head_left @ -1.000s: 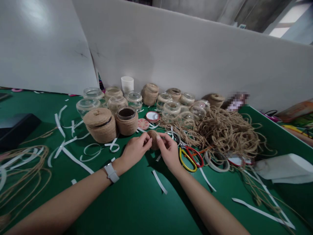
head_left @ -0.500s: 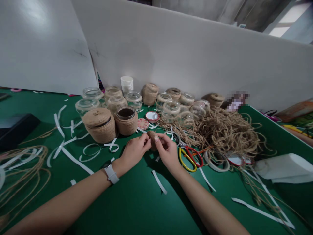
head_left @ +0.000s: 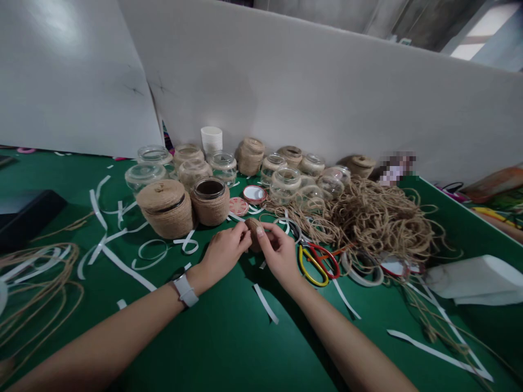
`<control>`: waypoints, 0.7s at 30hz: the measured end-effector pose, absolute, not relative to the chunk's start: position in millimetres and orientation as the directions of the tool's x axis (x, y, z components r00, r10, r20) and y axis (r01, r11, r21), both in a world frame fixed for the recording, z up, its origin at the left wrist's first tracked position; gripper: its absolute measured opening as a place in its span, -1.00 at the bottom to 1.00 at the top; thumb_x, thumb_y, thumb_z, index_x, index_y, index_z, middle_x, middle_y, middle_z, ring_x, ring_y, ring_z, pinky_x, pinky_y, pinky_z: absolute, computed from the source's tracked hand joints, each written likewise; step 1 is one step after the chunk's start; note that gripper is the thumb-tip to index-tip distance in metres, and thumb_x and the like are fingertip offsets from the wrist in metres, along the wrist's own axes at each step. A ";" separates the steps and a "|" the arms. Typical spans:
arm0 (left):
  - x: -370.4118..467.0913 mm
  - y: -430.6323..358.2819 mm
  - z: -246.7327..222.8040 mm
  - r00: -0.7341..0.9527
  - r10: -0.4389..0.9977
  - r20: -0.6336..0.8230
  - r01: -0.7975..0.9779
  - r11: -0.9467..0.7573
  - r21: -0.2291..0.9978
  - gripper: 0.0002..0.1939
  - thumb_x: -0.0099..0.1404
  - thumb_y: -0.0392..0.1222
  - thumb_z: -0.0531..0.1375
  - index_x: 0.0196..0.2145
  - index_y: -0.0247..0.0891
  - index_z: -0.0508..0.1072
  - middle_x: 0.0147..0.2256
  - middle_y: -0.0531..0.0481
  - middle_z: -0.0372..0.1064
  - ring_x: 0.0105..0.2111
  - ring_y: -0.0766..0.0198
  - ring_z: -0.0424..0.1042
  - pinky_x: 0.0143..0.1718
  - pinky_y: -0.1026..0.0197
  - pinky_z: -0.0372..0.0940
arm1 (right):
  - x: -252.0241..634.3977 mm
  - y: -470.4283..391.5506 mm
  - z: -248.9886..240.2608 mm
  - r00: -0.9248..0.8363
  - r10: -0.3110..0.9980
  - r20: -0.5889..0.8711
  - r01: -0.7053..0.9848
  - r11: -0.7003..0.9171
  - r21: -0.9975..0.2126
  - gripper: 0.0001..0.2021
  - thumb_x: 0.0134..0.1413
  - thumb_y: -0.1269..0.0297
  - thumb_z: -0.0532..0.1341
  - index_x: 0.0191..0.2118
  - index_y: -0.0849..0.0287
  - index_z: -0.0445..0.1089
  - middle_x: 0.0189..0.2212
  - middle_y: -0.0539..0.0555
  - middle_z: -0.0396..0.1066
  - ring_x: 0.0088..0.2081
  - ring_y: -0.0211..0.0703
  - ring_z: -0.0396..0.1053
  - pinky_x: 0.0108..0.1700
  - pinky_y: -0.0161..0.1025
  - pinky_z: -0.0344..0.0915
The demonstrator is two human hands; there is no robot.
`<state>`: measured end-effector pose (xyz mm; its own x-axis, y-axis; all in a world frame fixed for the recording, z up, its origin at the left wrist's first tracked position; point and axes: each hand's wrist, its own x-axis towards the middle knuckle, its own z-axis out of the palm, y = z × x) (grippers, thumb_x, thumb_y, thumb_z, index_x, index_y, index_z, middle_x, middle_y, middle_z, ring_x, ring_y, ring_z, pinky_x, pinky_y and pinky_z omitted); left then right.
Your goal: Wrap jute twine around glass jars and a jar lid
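Note:
Between my hands a small round jar lid covered in brown twine (head_left: 254,224) stands tilted on edge, partly hidden by my fingers. My right hand (head_left: 280,247) grips it, thumb on the near face and fingers behind. The fingers of my left hand (head_left: 227,245) are curled and pinched at the lid's left edge; whatever strand they may hold there is too small to make out. Just beyond stand a twine-wrapped jar with an open mouth (head_left: 211,211) and a lidded twine-wrapped jar (head_left: 167,218). Scissors with red and yellow handles (head_left: 316,264) lie right of my right hand.
Several bare glass jars (head_left: 286,188) line the back, beside stacked white cups (head_left: 211,140). A big tangle of twine (head_left: 384,220) fills the right, with a tape roll (head_left: 363,275) in front. White strips (head_left: 265,304) litter the green table (head_left: 229,343). A dark box (head_left: 32,215) sits left.
Hardly anything differs. Both hands keep the same grip on the twine-covered lid, and the whole view has shifted very slightly.

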<state>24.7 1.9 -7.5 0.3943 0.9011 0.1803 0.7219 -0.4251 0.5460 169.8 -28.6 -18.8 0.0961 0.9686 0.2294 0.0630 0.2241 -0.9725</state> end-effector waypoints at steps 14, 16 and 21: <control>24.4 4.5 -6.7 0.385 0.909 0.162 0.594 -0.378 0.710 -0.75 0.41 -0.10 -0.02 -0.43 -0.19 0.22 -0.55 0.09 0.36 -0.52 0.29 0.38 -0.43 0.27 0.19 | 170.7 -28.0 -17.8 0.112 0.969 0.221 0.036 0.218 -0.975 -0.66 0.15 0.00 0.18 -0.15 0.18 0.42 -0.54 -0.03 0.46 -0.52 -0.26 0.37 -0.47 -0.34 0.29; 24.3 4.7 -6.3 0.391 0.907 0.157 0.577 -0.374 0.726 -0.75 0.40 -0.10 -0.01 -0.42 -0.20 0.24 -0.54 0.09 0.37 -0.52 0.30 0.39 -0.44 0.28 0.20 | 170.8 -27.7 -18.5 0.114 0.970 0.214 0.021 0.213 -0.977 -0.66 0.15 0.00 0.19 -0.15 0.18 0.41 -0.53 -0.03 0.46 -0.52 -0.26 0.36 -0.47 -0.33 0.28; 24.8 5.3 -3.5 0.411 0.898 0.155 0.540 -0.377 0.752 -0.76 0.40 -0.10 -0.01 -0.41 -0.21 0.27 -0.52 0.07 0.40 -0.53 0.31 0.39 -0.46 0.29 0.22 | 171.5 -27.2 -19.6 0.121 0.969 0.215 0.019 0.215 -0.977 -0.66 0.15 -0.03 0.18 -0.18 0.17 0.41 -0.56 -0.04 0.43 -0.55 -0.27 0.33 -0.50 -0.34 0.24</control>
<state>24.8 5.3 -3.5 0.4110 0.8983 0.1552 0.5401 -0.3771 0.7524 171.5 -27.2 -19.6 0.1214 0.9690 0.2153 0.0193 0.2145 -0.9765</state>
